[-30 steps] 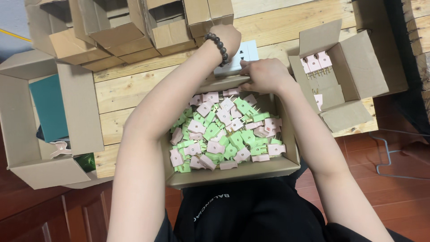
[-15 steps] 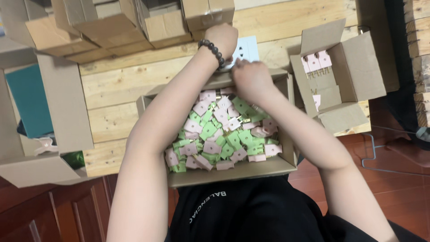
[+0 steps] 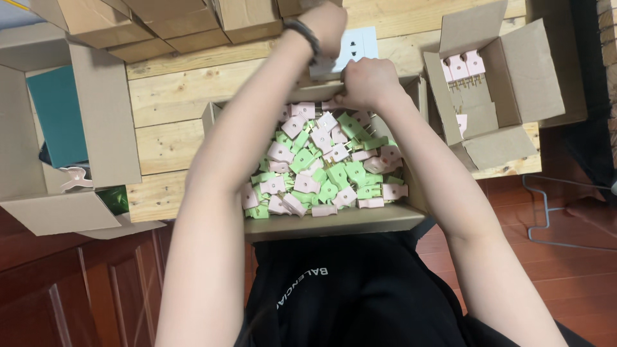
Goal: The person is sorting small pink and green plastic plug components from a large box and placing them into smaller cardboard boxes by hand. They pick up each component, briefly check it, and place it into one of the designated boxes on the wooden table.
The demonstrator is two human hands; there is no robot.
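Note:
An open cardboard box (image 3: 334, 222) in front of me is full of several pink and green plugs (image 3: 324, 167). A white socket plate (image 3: 355, 44) rests on the wooden surface just past the box's far edge. My left hand (image 3: 329, 24), with a dark bead bracelet on its wrist, grips the left side of that plate. My right hand (image 3: 366, 80) is curled at the plate's lower edge, over the far rim of the box. Its fingers hide whatever they pinch.
At the right stands a smaller open carton (image 3: 508, 83) with a few pink plugs (image 3: 464, 65) lined up inside. A large open carton (image 3: 38, 141) with a teal sheet sits at the left. Several closed cartons (image 3: 160, 22) are stacked along the back of the wooden pallet table (image 3: 167, 122).
Both hands stay together at the socket plate. My left hand has risen slightly toward the top of the view, and the view has drifted a little.

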